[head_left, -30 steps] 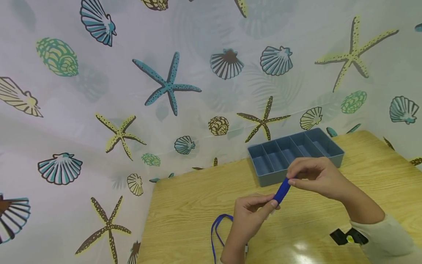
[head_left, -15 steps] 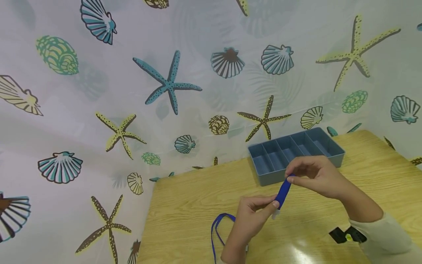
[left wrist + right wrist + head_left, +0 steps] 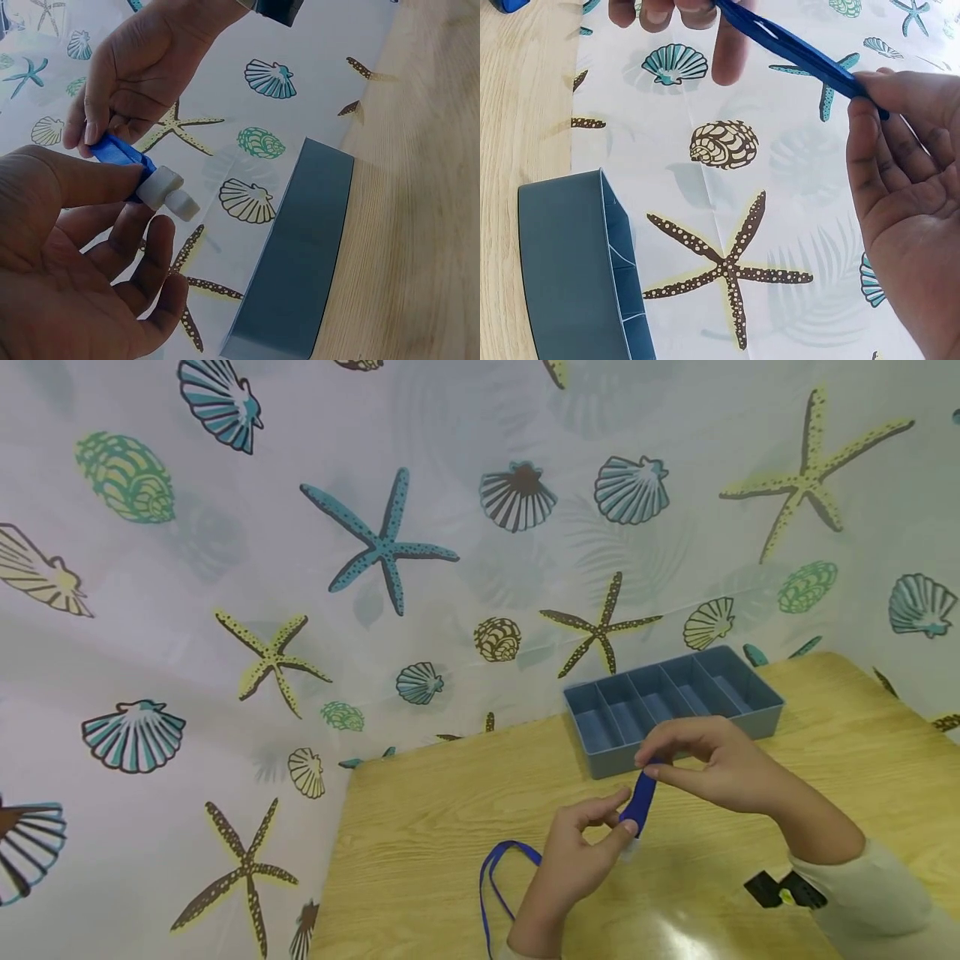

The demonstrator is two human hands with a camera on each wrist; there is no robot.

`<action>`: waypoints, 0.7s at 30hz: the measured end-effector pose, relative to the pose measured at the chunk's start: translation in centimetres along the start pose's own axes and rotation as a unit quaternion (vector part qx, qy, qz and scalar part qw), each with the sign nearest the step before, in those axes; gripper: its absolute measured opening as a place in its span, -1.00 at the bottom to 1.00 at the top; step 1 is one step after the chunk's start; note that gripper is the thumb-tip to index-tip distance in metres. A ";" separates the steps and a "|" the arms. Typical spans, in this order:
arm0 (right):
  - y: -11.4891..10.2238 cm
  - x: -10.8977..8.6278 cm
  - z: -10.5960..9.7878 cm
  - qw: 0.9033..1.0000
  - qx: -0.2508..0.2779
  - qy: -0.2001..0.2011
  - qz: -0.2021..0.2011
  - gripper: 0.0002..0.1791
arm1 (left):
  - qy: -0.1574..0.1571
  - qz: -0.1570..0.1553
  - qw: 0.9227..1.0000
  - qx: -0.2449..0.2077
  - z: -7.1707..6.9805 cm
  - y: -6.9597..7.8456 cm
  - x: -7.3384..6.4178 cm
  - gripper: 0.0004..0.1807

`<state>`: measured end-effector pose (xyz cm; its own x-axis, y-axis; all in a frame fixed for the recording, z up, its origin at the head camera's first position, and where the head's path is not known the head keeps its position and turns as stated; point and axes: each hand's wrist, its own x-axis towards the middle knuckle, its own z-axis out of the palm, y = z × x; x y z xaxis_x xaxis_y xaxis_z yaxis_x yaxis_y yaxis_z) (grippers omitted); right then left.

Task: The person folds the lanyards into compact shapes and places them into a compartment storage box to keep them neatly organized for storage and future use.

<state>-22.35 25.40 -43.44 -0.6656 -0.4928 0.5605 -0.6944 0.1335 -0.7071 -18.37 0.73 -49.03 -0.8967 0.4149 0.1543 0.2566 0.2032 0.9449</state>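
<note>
A blue lanyard (image 3: 640, 797), folded into a narrow bundle, is held above the table in front of the tray. The thumb and fingers of my right hand (image 3: 712, 764) pinch its upper end. At the lower end, my left hand (image 3: 581, 852) grips the bundle by the thumb, close to a white plastic end piece (image 3: 161, 187); its other fingers are loosely bent. The right wrist view shows the folded strap (image 3: 795, 52) stretched between both hands, with a slit between its layers. A second blue lanyard (image 3: 495, 862) lies looped on the table, partly behind the left forearm.
A blue-grey tray (image 3: 615, 764) with several compartments stands at the table's back edge, just beyond the right hand. Behind the wooden table (image 3: 435, 827) hangs a white curtain (image 3: 450, 427) printed with shells and starfish. A black strap sits at the right sleeve (image 3: 862, 893).
Both hands have shifted slightly, the right one a little leftward. The bundle now stands steeper. The left hand's fingers have loosened and spread, and the white end has come into view below it.
</note>
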 end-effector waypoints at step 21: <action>0.9 0.4 0.1 0.991 0.105 0.001 -0.083 -0.54 | -0.085 0.079 0.991 -0.065 0.0 0.3 -0.1 -0.67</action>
<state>-23.26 25.24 -43.91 -0.5476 -0.4904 0.6780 -0.7225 -0.1316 -0.6788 -18.22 0.77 -48.73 -0.7726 0.5774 0.2641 0.3314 0.0119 0.9434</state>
